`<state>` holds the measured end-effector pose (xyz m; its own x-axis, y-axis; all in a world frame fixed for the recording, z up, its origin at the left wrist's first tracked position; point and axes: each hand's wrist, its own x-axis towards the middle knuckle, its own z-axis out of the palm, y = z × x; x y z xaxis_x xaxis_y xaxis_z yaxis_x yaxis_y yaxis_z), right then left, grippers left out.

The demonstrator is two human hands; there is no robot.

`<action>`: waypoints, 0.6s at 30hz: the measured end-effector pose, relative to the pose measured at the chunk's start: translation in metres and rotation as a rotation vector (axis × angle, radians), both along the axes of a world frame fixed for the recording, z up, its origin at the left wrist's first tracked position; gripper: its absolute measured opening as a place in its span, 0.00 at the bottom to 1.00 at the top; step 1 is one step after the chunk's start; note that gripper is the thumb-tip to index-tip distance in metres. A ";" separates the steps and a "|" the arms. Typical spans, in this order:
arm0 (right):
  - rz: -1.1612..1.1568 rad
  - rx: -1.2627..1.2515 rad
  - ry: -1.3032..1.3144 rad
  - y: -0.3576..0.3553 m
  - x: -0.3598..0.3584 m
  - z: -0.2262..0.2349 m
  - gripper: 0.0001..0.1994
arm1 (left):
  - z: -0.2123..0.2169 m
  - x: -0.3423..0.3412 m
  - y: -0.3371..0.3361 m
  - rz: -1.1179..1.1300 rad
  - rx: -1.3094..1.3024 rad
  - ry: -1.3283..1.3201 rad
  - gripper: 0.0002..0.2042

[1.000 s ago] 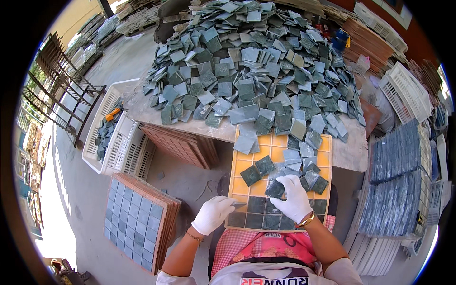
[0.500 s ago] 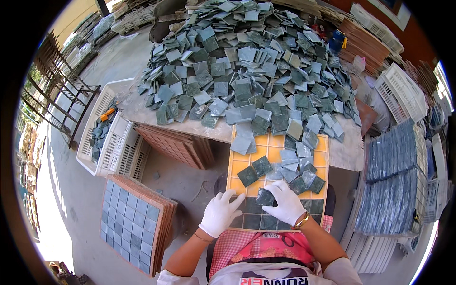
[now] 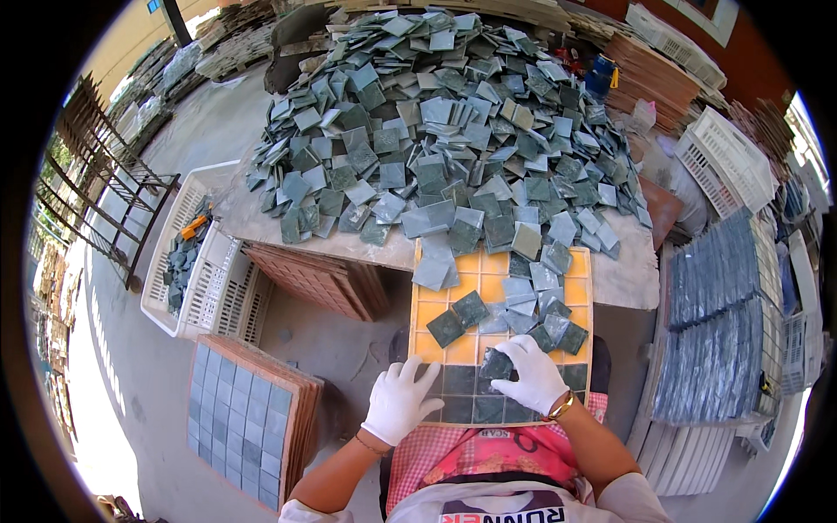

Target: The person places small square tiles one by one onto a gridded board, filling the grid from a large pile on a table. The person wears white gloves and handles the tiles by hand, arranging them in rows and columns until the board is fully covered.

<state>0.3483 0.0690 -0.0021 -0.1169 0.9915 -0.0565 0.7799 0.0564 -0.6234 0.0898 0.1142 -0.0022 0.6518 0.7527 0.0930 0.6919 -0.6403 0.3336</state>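
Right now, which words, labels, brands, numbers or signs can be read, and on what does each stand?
Wording is located here, not copied out.
White shirt: large lettering on a dark panel, cut off by the lower edge.
Pink apron: small dark letters on a pale patch; a rounded character to its right.
Dark tile in the right hand: none visible.
Blue container: too small to tell.

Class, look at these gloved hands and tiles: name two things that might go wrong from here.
The right hand holds a dark tile askew over the yellow grid tray; it might slip or chip. Overlapping loose tiles lie on the tray and could slide if it tips.
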 end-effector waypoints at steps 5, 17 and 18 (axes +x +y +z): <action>-0.027 -0.003 0.036 -0.006 -0.001 0.002 0.27 | -0.006 0.000 -0.001 0.100 -0.034 -0.124 0.30; -0.015 0.010 -0.008 0.023 -0.017 0.006 0.28 | -0.013 0.032 0.061 0.065 -0.035 -0.178 0.27; -0.005 0.017 -0.009 0.024 -0.018 0.003 0.28 | -0.012 0.022 0.061 0.040 -0.053 -0.201 0.27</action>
